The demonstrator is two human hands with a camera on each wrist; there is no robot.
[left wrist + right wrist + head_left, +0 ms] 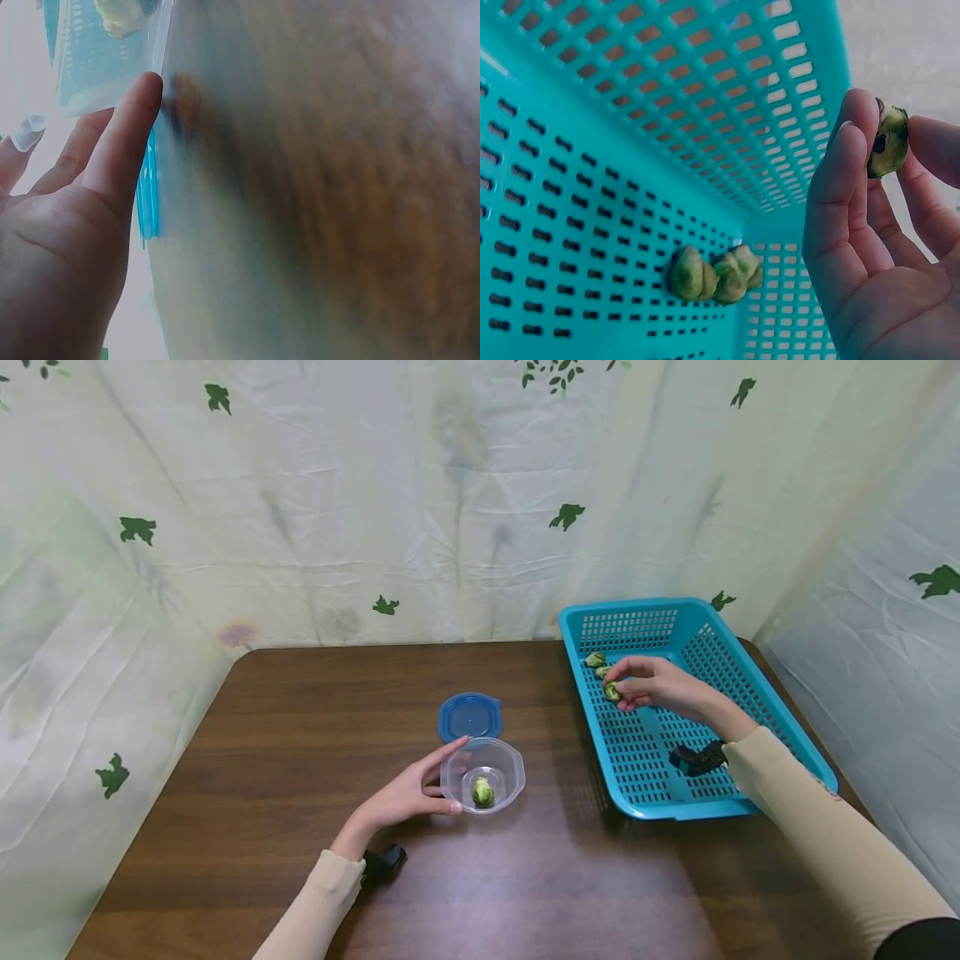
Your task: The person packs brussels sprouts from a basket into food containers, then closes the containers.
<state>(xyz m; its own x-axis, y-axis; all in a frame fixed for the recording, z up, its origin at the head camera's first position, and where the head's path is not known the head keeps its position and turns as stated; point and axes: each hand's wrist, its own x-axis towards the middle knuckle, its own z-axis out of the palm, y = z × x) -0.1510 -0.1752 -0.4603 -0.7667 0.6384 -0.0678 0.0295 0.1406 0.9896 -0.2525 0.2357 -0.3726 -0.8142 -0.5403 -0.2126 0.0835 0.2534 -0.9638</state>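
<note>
I can't read any words, brands or numbers from here; the dark marks (829, 790) on the right sleeve (813, 827) are too small to make out.

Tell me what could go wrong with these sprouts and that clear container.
The held sprout is small and pinched between the fingers of the right hand, so it could slip and drop into the blue basket.

The left hand holds the clear container from one side, so a knock might tip it and roll out the sprout inside.

The blue lid lies close behind the container and might get pushed.
</note>
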